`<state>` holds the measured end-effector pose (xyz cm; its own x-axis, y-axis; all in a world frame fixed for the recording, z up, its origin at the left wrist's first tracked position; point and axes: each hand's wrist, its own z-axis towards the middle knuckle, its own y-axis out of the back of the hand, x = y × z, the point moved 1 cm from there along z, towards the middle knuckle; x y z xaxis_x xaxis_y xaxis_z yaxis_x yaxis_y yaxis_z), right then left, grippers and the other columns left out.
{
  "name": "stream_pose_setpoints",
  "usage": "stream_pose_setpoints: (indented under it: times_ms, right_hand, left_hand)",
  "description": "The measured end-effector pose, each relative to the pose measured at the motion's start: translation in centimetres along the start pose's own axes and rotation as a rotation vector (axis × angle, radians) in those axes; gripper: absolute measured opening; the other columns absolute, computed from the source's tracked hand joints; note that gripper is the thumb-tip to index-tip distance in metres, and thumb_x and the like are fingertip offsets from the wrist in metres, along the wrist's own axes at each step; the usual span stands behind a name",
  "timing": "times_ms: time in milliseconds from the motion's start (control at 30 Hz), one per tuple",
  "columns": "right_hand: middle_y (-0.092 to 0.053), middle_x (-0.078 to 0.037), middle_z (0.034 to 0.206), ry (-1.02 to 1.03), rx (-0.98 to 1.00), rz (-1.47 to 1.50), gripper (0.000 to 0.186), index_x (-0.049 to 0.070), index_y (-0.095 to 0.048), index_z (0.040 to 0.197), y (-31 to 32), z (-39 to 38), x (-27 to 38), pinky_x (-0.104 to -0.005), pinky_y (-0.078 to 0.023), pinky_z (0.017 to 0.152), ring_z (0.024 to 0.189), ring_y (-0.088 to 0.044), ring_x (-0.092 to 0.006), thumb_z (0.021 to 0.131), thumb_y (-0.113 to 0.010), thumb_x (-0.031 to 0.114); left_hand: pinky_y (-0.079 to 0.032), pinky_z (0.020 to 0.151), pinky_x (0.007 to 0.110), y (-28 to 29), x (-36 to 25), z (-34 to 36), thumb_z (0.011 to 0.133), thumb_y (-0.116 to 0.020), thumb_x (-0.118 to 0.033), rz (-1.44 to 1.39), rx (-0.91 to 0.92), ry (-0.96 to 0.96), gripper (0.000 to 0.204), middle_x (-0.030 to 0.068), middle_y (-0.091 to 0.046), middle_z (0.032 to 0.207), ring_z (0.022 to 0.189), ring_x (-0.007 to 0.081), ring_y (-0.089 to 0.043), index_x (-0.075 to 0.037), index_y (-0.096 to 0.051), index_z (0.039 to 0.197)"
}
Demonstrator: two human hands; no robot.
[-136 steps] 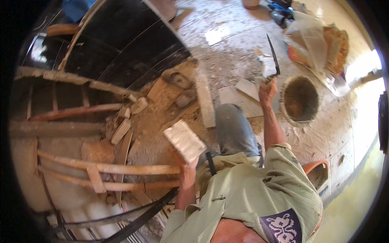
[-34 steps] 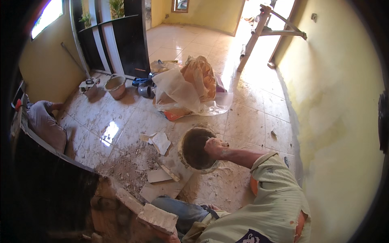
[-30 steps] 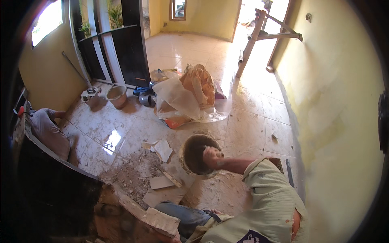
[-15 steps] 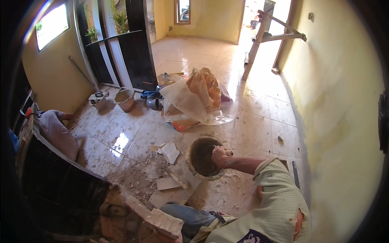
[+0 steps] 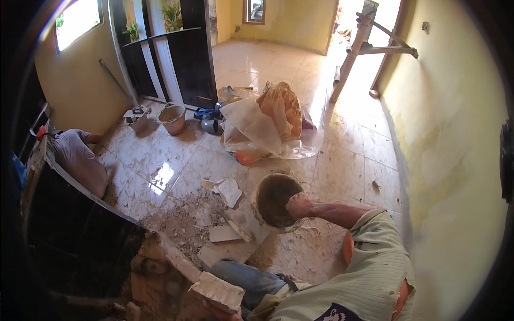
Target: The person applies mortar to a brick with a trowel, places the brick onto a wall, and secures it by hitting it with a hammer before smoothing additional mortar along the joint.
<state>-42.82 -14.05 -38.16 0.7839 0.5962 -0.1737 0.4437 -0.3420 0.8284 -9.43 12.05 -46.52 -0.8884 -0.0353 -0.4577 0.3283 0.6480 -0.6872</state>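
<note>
reaching to a round bucket (image 5: 256,215) on the dusty tiled floor (image 5: 342,184), a worker's right hand (image 5: 299,206), seen holding a trowel outside it seconds earlier, is now clenched at its right side, suggesting work has shifted to the bucket; what the fist grips is hidden. the left hand (image 5: 233,316), partly cut off by the lower edge, grasps a pale block (image 5: 217,292) beside the jeans-clad leg (image 5: 246,277).

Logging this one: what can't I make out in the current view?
All in the head view:
Inside of the bucket: in shadow, partly behind the right hand.
Left hand: mostly behind the pale block, cut off by the lower edge.
Co-worker below the torso: behind the black panel.
</note>
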Motion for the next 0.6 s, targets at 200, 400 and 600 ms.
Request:
stream_pose_setpoints:
  times_ms: [200,400,600]
  right_hand:
    - [-0.065,-0.026,0.102,-0.064,-0.012,0.091,0.029,-0.003,-0.07,0.089,-7.4,2.9,-2.3,-0.0527,-0.053,0.08,0.1,-0.062,-0.0445,0.072,-0.059,0.018]
    - [-0.071,-0.01,0.087,-0.139,0.147,-0.24,0.021,0.008,-0.074,0.088,-0.2,3.7,-1.5,-0.0468,-0.056,0.057,0.075,-0.069,-0.0305,0.074,-0.064,0.019]
    - [-0.071,-0.003,0.096,-0.216,0.107,-0.411,0.022,0.013,-0.074,0.098,-3.0,5.5,-2.0,-0.0497,-0.055,0.06,0.085,-0.069,-0.0258,0.079,-0.066,0.021]
  left_hand:
    - [-0.045,0.098,0.05,3.8,-0.9,-2.7,0.087,-0.055,-0.048,0.024,0.035,-0.045,0.063,0.0091,-0.05,0.136,0.12,0.0289,-0.052,-0.012,-0.044,0.138]
    - [-0.044,0.099,0.051,3.9,-2.2,-4.4,0.088,-0.055,-0.048,0.214,0.152,-0.247,0.063,0.0093,-0.049,0.137,0.12,0.0291,-0.052,-0.013,-0.043,0.139]
    - [-0.045,0.098,0.051,1.8,-2.0,-4.1,0.089,-0.053,-0.044,1.294,0.122,-0.727,0.06,0.0081,-0.05,0.137,0.121,0.0291,-0.052,-0.013,-0.044,0.139]
